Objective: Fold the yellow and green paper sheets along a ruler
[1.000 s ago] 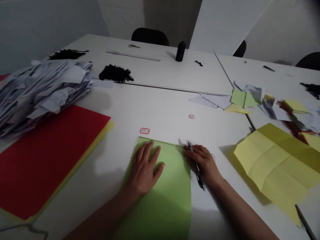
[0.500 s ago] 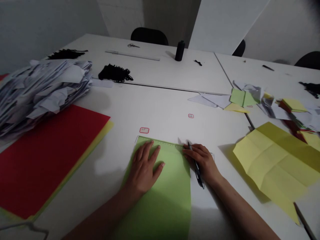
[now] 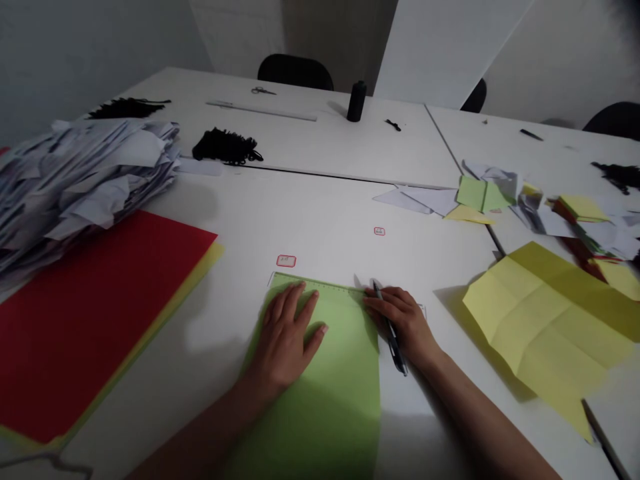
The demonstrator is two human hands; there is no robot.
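The green sheet [image 3: 325,400] lies flat on the near middle of the table [image 3: 320,207], a clear ruler [image 3: 333,288] along its far edge. The left hand [image 3: 285,337] is spread over the sheet, fingertips at the ruler, while the right hand [image 3: 403,320], its grip narrow, holds a pen [image 3: 394,345] by the far right corner. The step looks like lining up the ruler; the next move likely calls for steady left-hand pressure.
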